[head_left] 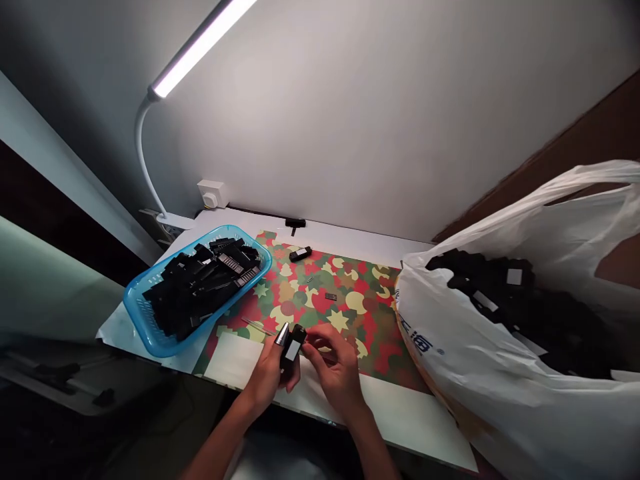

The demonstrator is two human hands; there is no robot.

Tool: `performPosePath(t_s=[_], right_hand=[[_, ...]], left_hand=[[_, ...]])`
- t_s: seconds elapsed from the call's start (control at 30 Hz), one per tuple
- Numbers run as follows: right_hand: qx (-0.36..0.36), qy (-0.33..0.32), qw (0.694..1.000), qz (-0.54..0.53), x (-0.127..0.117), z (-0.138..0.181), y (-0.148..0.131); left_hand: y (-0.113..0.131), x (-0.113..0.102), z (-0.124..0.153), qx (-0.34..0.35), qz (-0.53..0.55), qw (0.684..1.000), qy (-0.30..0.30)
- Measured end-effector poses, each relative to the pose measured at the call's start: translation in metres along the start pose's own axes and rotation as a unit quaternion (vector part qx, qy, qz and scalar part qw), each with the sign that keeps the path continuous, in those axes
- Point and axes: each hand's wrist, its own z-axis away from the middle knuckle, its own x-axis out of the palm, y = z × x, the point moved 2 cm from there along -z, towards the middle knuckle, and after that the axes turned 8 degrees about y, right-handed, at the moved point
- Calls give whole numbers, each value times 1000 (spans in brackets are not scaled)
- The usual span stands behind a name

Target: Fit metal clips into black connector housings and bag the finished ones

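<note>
My left hand (pixel 270 373) is wrapped round a small black plastic device (pixel 294 347) with a white label on its face. A shiny metal pointed cap (pixel 283 334) covers the left thumb. My right hand (pixel 336 365) has its thumb and forefinger pinched at the device's upper right end; whatever lies between those fingertips is too small to make out. Just beyond the left hand lie thin tweezers (pixel 257 327) on the camouflage mat (pixel 356 303). Further back on it are a flat dark piece (pixel 331 297) and another black labelled device (pixel 301 254).
At left stands a blue plastic basket (pixel 131 293) heaped with black parts. A white plastic bag (pixel 470 380) with many black pieces stands at right. Near the wall lies a black part (pixel 295 223). A lit lamp (pixel 200 50) hangs over the table's back left.
</note>
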Motion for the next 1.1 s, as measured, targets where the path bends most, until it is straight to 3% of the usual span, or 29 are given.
performPosePath(t_s=[0.13, 0.27, 0.47, 0.63, 0.87, 1.1], right_hand=[[4, 31, 1000, -3, 3, 0, -2], [16, 41, 998, -49, 8, -1, -5], [49, 58, 994, -84, 11, 0, -9], [49, 113, 987, -101, 15, 0, -4], [65, 118, 983, -121, 19, 2, 4], [75, 130, 981, -126, 23, 5, 5]], left_hand=[[3, 8, 4, -35, 6, 999, -15], [1, 13, 6, -62, 41, 996, 48], [-3, 19, -1, -42, 53, 995, 80], [-3, 18, -5, -44, 36, 996, 67], [-4, 21, -1, -7, 16, 1000, 22], [-12, 18, -6, -22, 30, 995, 90]])
